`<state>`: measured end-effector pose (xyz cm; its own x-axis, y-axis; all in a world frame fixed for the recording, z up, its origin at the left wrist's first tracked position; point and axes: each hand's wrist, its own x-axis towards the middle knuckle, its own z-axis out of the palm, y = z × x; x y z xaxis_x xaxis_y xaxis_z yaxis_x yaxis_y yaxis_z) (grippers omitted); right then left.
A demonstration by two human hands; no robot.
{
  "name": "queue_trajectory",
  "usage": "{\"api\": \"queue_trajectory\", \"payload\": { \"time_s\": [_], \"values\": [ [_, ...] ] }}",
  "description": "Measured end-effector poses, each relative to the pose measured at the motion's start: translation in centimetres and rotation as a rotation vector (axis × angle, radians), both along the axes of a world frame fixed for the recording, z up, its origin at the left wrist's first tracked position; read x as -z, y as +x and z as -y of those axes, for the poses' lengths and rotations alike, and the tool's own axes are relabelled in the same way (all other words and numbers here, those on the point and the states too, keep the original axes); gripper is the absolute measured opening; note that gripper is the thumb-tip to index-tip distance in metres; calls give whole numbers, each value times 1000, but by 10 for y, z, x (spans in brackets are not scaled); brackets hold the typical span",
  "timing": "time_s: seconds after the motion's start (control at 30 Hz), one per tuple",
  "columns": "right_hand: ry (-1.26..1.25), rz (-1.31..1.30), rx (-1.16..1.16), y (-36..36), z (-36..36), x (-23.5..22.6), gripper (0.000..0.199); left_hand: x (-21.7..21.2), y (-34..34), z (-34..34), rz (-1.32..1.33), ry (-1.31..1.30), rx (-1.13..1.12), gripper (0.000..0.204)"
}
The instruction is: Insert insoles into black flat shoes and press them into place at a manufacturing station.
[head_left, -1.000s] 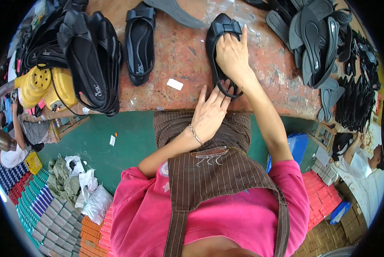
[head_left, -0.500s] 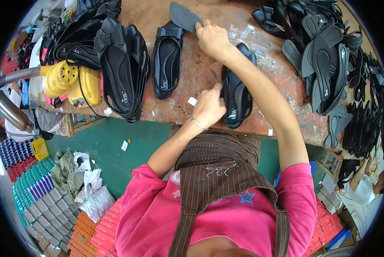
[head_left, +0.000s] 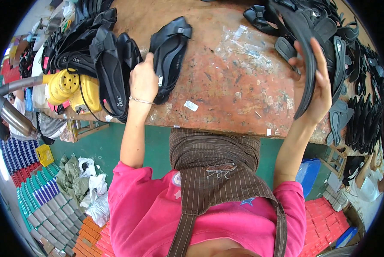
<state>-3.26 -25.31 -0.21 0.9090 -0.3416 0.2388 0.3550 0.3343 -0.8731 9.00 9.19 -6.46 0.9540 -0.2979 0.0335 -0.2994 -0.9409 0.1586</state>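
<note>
My left hand (head_left: 144,81) is closed on the side of a black flat shoe (head_left: 175,55) with a bow on its toe, standing at the table's left middle. Another shoe may lie under it; I cannot tell. Beside that hand is a group of similar black bow flats (head_left: 110,68). On the right, my right hand (head_left: 318,88) is raised above the table, its fingers and thumb around a long dark insole (head_left: 307,55) seen nearly edge-on. Behind it lies a heap of loose grey insoles (head_left: 324,29) and black shoe parts.
A worn reddish-brown table (head_left: 235,94) carries scraps of clear plastic film (head_left: 247,45) and a small white label (head_left: 191,106). A yellow machine (head_left: 68,90) with a metal pipe (head_left: 14,113) stands at left. Stacked coloured boxes (head_left: 50,210) cover the floor lower left.
My left hand has gone left; the near black shoe has left its place in front of me. My right hand has swung from the far middle to the right with the insole.
</note>
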Motion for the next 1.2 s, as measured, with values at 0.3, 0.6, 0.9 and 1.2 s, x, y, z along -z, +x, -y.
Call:
{"api": "queue_trajectory", "payload": {
  "time_s": [0.3, 0.6, 0.9, 1.2],
  "values": [
    [153, -169, -66, -73, 14, 64, 42, -49, -17, 26, 23, 216, -20, 26],
    [441, -549, 157, -89, -14, 68, 25, 37, 148, 236, 447, 193, 478, 40],
    [466, -298, 203, -118, 12, 77, 70, -37, 104, 223, 511, -125, 540, 33],
    [-1297, -336, 155, -113, 9, 49, 48, 11, -154, 117, -51, -66, 714, 35]
  ]
}}
